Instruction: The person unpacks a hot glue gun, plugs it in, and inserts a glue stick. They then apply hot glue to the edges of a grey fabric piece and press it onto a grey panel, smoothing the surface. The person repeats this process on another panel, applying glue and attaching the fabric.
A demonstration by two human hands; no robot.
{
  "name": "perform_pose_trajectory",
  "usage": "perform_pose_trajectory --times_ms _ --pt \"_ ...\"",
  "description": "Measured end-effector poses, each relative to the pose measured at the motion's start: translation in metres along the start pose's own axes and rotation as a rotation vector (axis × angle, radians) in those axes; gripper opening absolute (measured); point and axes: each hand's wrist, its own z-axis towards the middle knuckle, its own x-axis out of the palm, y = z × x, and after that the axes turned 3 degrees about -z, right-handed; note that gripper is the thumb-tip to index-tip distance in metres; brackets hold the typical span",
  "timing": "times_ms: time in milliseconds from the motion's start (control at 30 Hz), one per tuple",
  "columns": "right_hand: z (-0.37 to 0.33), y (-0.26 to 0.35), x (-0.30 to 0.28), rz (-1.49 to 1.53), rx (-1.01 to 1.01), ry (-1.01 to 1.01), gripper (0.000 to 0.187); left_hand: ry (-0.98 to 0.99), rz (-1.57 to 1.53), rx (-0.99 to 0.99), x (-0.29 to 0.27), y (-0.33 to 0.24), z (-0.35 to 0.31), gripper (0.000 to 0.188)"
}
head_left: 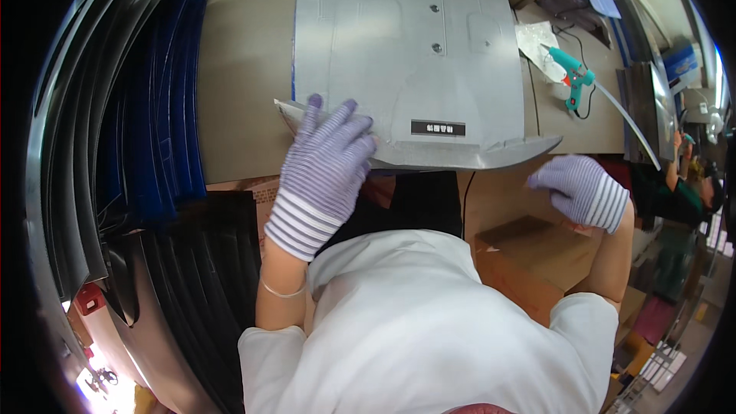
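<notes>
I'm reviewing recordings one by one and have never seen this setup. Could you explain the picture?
There is no machine: a person works by hand in striped gloves. The single picture comes from the left of two wide fisheye cameras worn on the head, looking down, so straight edges bend near the rim. On the table lies a silvery-grey sheet with a small black label; to its right is a teal glue gun. The left hand rests on the sheet's near left corner; whether it grips there, I cannot tell. The right hand is off the sheet, loosely curled, with nothing visible in it.
</notes>
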Motion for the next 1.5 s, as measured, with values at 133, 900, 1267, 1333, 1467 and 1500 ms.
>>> perform_pose_trajectory --times_ms 133,900,1267,1333,1467,1500 --pt "0.036 0.03 -0.004 0.146 -0.153 -0.482 0.039 -0.041 -0.012 0.041 -0.002 0.003 0.005 0.028" --pt "0.071 -0.006 0.059 -0.225 -0.112 -0.792 0.029 -0.03 -0.036 0.126 0.043 -0.012 0.038 0.024" --pt "0.082 -0.006 0.04 -0.241 -0.383 -0.491 0.026 0.136 -0.035 0.104 0.023 -0.001 0.023 0.027" --pt "0.079 -0.008 0.038 -0.239 -0.369 -0.46 0.028 0.183 -0.075 0.124 0.015 0.006 0.025 0.029" --pt "0.08 -0.009 0.029 -0.175 -0.344 -0.367 0.029 0.152 -0.143 0.018 -0.007 0.025 0.022 0.033" --pt "0.082 -0.01 0.027 -0.174 -0.358 -0.331 0.03 0.201 -0.136 0.02 -0.011 0.026 0.023 0.033"
